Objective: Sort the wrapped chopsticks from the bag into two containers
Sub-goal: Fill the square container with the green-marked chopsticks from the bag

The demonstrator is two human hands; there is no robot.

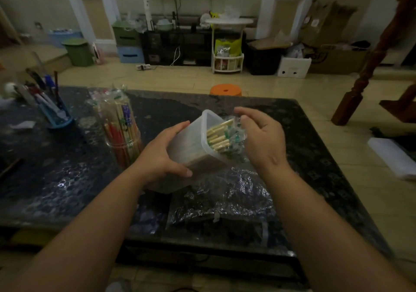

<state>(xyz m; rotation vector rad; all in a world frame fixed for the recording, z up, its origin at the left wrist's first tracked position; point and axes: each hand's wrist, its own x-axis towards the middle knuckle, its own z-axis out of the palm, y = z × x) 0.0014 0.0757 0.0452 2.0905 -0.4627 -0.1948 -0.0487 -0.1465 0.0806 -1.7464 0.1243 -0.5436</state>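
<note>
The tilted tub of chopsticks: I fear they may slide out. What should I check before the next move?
1. Left hand grips the tub: ok.
2. Tub upright: not ok, it leans, mouth toward the right.
3. Chopsticks fully inside: not ok, ends stick out.
4. Right hand by the mouth, ready to stop them: ok.
5. Bag emptied: cannot tell, it lies crumpled.
6. Jar upright on the table: ok.

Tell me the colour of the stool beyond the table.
The stool is orange, clearest in the head view.
</note>
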